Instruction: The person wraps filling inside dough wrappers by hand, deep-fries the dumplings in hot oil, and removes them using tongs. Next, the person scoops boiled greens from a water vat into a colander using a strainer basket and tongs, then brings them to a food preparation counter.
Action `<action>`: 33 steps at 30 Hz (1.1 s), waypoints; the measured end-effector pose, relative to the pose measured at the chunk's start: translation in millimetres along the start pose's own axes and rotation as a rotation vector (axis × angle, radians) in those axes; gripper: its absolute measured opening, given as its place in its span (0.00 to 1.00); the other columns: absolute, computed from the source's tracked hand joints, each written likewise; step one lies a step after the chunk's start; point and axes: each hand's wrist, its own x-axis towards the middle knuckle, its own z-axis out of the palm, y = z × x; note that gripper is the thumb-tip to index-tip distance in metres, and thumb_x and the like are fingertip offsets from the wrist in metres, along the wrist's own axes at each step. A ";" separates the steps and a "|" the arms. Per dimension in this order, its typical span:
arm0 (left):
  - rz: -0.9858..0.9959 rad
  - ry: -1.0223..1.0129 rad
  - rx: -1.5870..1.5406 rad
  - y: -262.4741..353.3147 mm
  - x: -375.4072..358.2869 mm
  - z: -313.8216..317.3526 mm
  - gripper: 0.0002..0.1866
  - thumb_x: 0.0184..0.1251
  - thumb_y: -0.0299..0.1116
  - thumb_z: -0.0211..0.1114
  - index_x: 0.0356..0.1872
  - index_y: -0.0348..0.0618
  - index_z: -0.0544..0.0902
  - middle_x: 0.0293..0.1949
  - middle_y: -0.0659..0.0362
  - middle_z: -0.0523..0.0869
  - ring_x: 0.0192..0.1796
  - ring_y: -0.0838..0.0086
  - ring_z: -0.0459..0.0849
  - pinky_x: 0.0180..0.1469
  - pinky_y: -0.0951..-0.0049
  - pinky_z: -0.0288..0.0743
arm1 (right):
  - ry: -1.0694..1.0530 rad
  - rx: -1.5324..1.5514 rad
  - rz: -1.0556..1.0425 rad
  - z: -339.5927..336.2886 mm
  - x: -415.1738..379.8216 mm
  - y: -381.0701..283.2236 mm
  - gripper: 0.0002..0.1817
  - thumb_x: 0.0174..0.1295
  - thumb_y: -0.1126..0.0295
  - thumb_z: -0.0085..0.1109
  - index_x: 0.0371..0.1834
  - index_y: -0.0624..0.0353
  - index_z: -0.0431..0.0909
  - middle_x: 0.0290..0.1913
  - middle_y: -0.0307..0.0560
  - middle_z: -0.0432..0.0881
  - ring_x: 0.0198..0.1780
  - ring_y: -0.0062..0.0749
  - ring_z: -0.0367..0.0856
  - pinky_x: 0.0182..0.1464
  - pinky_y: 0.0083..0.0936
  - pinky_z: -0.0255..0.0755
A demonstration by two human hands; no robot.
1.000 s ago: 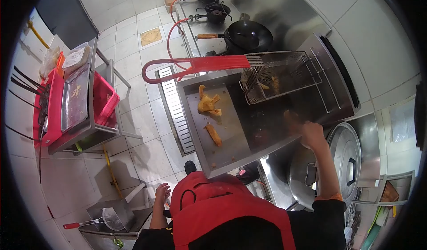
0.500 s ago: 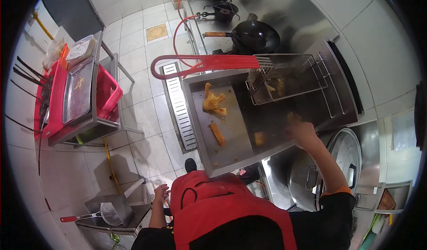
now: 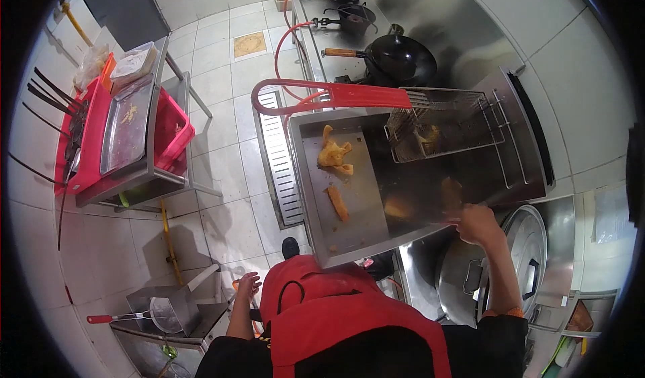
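Observation:
My right hand [image 3: 480, 225] is closed over the near edge of the fryer [image 3: 423, 233]. From its fingers a thin, partly reddish thing reaches over the dark oil, too blurred to name. Just beyond is a brown fried piece [image 3: 451, 191], and left of it another golden piece [image 3: 396, 208] shows in the oil. On the fryer's metal side shelf lie a golden, irregular fried piece [image 3: 334, 153] and a fried stick [image 3: 337, 203]. A wire fry basket [image 3: 463, 146] with a red handle holds some golden food. Low beside my red apron, my left hand [image 3: 248, 284] hangs open, holding nothing visible.
Beyond the fryer, a black wok [image 3: 400, 62] and small black pots sit on a stove. Large lidded steel pots [image 3: 524, 270] stand at right. A rack with a metal tray [image 3: 127, 126] and pink bins is at left; a strainer [image 3: 164, 315] lies at lower left.
The view has shifted, moving the fryer rightward in the picture. My right hand has drawn slightly back toward me and right. The golden piece in the oil has changed shape or angle.

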 end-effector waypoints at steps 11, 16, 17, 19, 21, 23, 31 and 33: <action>-0.035 0.036 -0.008 -16.5 3.3 -11.5 0.16 0.59 0.32 0.48 0.48 0.42 0.70 0.35 0.59 0.76 0.24 0.76 0.74 0.19 0.82 0.63 | 0.078 0.278 0.226 41.3 -24.0 -25.6 0.15 0.47 0.69 0.53 0.39 0.42 0.80 0.39 0.54 0.75 0.39 0.48 0.78 0.42 0.38 0.72; -0.065 0.032 -0.045 -5.7 -5.2 -6.7 0.15 0.58 0.30 0.46 0.47 0.44 0.70 0.37 0.59 0.77 0.24 0.78 0.76 0.17 0.83 0.63 | 0.115 0.240 0.232 51.8 -18.7 -47.9 0.14 0.45 0.69 0.55 0.38 0.46 0.80 0.37 0.56 0.75 0.38 0.47 0.78 0.39 0.38 0.73; -0.059 0.025 -0.045 -3.0 -5.0 -5.4 0.16 0.58 0.30 0.45 0.48 0.45 0.70 0.37 0.58 0.77 0.25 0.78 0.76 0.18 0.83 0.64 | 0.138 0.236 0.217 61.8 -13.6 -47.6 0.14 0.44 0.69 0.56 0.37 0.47 0.80 0.37 0.56 0.75 0.38 0.46 0.78 0.38 0.38 0.73; -0.043 0.012 -0.053 3.4 -3.3 -2.9 0.16 0.57 0.29 0.45 0.48 0.45 0.70 0.38 0.58 0.77 0.26 0.78 0.76 0.20 0.82 0.65 | 0.192 0.226 0.180 83.1 2.2 -47.2 0.13 0.43 0.69 0.57 0.36 0.49 0.80 0.36 0.57 0.75 0.37 0.46 0.79 0.37 0.37 0.74; -0.015 0.008 -0.018 9.7 0.8 3.0 0.17 0.57 0.27 0.44 0.48 0.46 0.70 0.39 0.58 0.77 0.27 0.78 0.76 0.23 0.81 0.66 | 0.158 0.176 0.152 81.4 8.4 -52.7 0.14 0.43 0.69 0.57 0.36 0.50 0.79 0.36 0.56 0.75 0.36 0.45 0.79 0.36 0.37 0.74; 0.008 -0.038 -0.085 6.5 9.8 0.3 0.18 0.54 0.26 0.45 0.49 0.46 0.70 0.41 0.59 0.77 0.28 0.78 0.76 0.28 0.79 0.67 | 0.167 0.169 0.115 87.8 15.8 -53.4 0.15 0.42 0.68 0.58 0.38 0.50 0.78 0.35 0.56 0.76 0.36 0.46 0.79 0.36 0.37 0.74; -0.033 0.053 0.016 6.1 -10.0 2.5 0.16 0.56 0.29 0.47 0.48 0.43 0.70 0.38 0.59 0.76 0.26 0.77 0.75 0.23 0.80 0.66 | 0.238 0.409 0.142 130.5 36.6 11.1 0.20 0.44 0.64 0.59 0.44 0.56 0.76 0.33 0.56 0.79 0.38 0.49 0.78 0.41 0.38 0.71; -0.048 0.060 0.000 1.2 -10.6 -1.6 0.15 0.59 0.31 0.49 0.47 0.42 0.70 0.37 0.59 0.76 0.26 0.76 0.75 0.21 0.81 0.66 | 0.252 0.570 0.153 130.2 31.4 37.6 0.20 0.44 0.65 0.57 0.44 0.56 0.76 0.32 0.56 0.79 0.38 0.48 0.78 0.41 0.38 0.70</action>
